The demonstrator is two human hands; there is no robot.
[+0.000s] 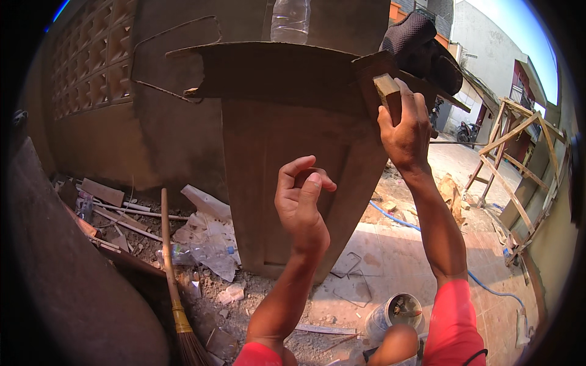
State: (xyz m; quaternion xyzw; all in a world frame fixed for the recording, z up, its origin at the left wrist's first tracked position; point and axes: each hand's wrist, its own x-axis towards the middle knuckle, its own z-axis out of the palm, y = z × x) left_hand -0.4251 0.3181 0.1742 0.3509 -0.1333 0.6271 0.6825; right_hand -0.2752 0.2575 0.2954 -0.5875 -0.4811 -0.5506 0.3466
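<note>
The right hand point(404, 131) grips a small pale wooden block point(388, 93) against the brown wooden door point(287, 183); the left hand point(300, 204) curls empty, fingers pinched together.

Outdoor building or renovation site beside houses, open yard in daylight. Rough rendered wall point(177, 122) with a patterned vent-block panel point(91, 61). Rubble, offcuts and torn plastic sheet point(210, 235) heaped on the dirt by the wall. Straw broom point(177, 293) leans in the debris. Dirty paint bucket point(394, 312) stands on the tiled paving point(403, 256); blue hose point(397, 218) runs across it. Raw timber frame point(516, 177) at right, brown wooden door point(293, 171) propped upright, motorbike point(469, 131) parked in the lane.
</note>
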